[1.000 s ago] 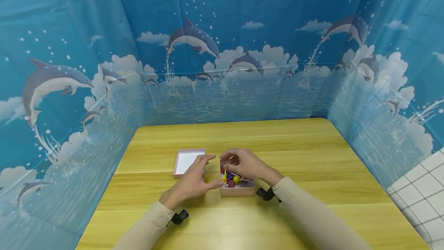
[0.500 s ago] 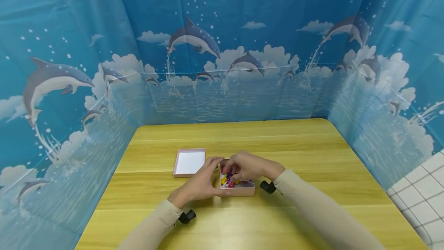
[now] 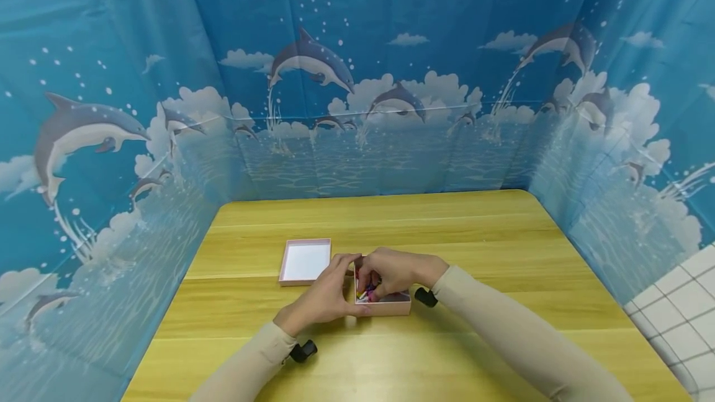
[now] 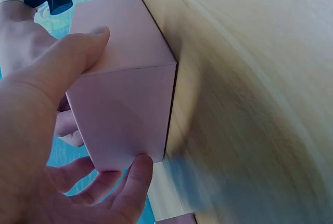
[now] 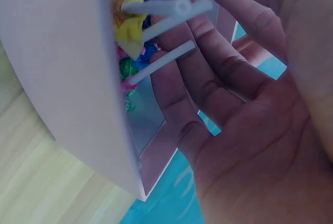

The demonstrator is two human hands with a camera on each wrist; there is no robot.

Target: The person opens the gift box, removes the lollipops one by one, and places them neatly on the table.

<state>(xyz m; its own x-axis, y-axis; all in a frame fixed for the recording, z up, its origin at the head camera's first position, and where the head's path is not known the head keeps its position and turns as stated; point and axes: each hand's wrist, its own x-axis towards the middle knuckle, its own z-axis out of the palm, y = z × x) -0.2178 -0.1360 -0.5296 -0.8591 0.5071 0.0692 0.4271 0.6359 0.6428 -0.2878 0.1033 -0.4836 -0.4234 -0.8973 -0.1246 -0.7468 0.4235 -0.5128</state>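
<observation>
A pink cardboard box (image 3: 390, 309) stands uncovered on the table, holding several lollipops (image 5: 130, 24) in yellow, blue, pink and green wrappers with white sticks. My left hand (image 3: 326, 295) grips its left side, the thumb on the front wall and the fingers round the far corner, as the left wrist view shows. My right hand (image 3: 393, 267) reaches down inside the box with fingers and thumb drawn together on the lollipops. In the right wrist view, sticks poke out across its fingers (image 5: 171, 86). The wrappers between thumb and forefinger are partly hidden.
Left of the box, behind my left hand, a shallow pink-rimmed lid (image 3: 306, 262) lies with its white inside up. The yellow wooden table (image 3: 475, 228) meets a blue dolphin-print curtain (image 3: 357, 160) at its back and sides.
The left hand has moved right from beside the box and now grips its left side. The right hand has lowered into the box, and its fingers have closed in on the lollipops.
</observation>
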